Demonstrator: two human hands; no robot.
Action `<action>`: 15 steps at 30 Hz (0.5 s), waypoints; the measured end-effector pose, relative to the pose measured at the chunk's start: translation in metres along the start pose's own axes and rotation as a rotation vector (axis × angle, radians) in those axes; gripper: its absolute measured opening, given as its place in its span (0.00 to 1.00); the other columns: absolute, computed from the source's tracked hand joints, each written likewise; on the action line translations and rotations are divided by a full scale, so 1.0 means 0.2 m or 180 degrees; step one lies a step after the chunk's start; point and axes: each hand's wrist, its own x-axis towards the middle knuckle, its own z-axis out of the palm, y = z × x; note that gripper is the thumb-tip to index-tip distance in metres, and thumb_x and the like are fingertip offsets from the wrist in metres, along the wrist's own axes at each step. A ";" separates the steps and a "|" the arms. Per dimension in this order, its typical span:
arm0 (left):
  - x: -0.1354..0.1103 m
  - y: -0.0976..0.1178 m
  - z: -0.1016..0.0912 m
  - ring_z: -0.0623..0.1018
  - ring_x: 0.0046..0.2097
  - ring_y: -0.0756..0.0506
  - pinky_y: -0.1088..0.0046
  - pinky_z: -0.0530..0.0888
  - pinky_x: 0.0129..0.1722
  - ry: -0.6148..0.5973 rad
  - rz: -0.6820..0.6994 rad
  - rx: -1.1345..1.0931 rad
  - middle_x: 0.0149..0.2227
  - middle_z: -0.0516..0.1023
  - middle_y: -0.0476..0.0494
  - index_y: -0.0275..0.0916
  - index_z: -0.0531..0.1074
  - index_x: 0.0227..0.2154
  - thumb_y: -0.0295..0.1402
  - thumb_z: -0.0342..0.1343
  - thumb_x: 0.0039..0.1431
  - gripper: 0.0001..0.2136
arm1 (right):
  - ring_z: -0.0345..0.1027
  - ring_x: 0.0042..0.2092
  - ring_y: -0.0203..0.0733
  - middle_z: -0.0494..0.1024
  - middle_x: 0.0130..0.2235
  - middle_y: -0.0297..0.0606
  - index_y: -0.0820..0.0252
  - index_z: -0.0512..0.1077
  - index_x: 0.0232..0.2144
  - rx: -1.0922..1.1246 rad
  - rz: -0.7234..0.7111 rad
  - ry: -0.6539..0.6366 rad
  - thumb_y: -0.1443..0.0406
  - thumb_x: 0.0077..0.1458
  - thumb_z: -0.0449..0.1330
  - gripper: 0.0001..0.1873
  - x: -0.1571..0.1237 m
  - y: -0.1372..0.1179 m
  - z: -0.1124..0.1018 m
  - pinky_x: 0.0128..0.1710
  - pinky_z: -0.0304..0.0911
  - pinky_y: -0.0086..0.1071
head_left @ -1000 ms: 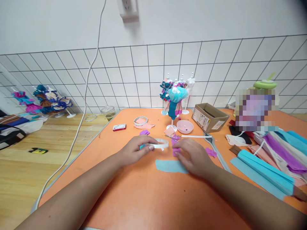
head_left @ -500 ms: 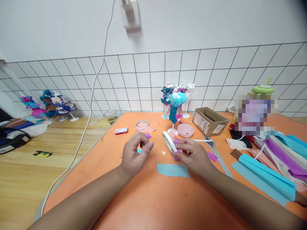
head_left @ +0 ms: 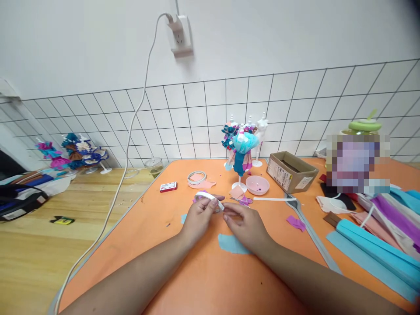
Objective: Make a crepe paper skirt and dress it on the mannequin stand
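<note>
My left hand (head_left: pixel 199 215) is closed round a white roll of tape (head_left: pixel 202 195), thumb on top and fingers through or behind the ring. The fingertips of my right hand (head_left: pixel 246 222) pinch at the roll's right edge; whether they have a loose end of tape is too small to see. Under my right hand lies a light blue strip of crepe paper (head_left: pixel 232 244), partly covered by the hand. Small scissors (head_left: pixel 248 201) rest on purple paper scraps just beyond. A white strip (head_left: pixel 274 199) lies to their right.
Dress forms in paper dresses (head_left: pixel 242 151) stand at the back, near a pink bowl (head_left: pixel 257 185) and a cardboard box (head_left: pixel 290 171). Another tape roll (head_left: pixel 197 178) and a small red-and-white box (head_left: pixel 168 187) are at left. Blue crepe paper (head_left: pixel 374 251) lies at right. A white cable (head_left: pixel 126 153) hangs left.
The tape roll has passed from my right hand to my left. My hands have come together, and the scissors now show behind them. The view has tilted up slightly.
</note>
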 end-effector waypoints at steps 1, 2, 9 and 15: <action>0.00 -0.01 0.00 0.72 0.51 0.41 0.62 0.67 0.52 0.0091 0.0138 0.0243 0.48 0.76 0.41 0.39 0.78 0.35 0.44 0.50 0.60 0.17 | 0.73 0.47 0.44 0.77 0.48 0.40 0.56 0.73 0.47 0.0258 0.0252 -0.0061 0.66 0.52 0.59 0.18 -0.01 -0.01 0.00 0.40 0.72 0.35; 0.00 -0.02 0.00 0.71 0.53 0.41 0.62 0.65 0.55 0.0151 0.0273 0.0458 0.49 0.76 0.41 0.39 0.79 0.34 0.43 0.50 0.60 0.16 | 0.72 0.49 0.45 0.77 0.48 0.41 0.56 0.72 0.48 0.0538 0.0513 -0.0097 0.64 0.53 0.59 0.19 -0.01 -0.01 -0.01 0.41 0.72 0.35; 0.00 -0.03 0.04 0.77 0.39 0.45 0.68 0.73 0.39 -0.0105 0.0288 0.0684 0.45 0.79 0.41 0.40 0.78 0.38 0.42 0.53 0.58 0.14 | 0.75 0.35 0.38 0.79 0.34 0.39 0.62 0.75 0.36 0.1212 0.1408 0.0099 0.58 0.48 0.65 0.15 0.01 0.00 -0.06 0.29 0.70 0.26; 0.03 -0.01 -0.01 0.77 0.27 0.48 0.72 0.74 0.28 -0.0170 -0.0484 0.0328 0.33 0.81 0.42 0.37 0.77 0.38 0.43 0.58 0.53 0.16 | 0.72 0.29 0.33 0.77 0.29 0.37 0.63 0.73 0.27 0.1429 0.1538 0.0129 0.62 0.48 0.65 0.08 0.01 -0.01 -0.06 0.27 0.69 0.23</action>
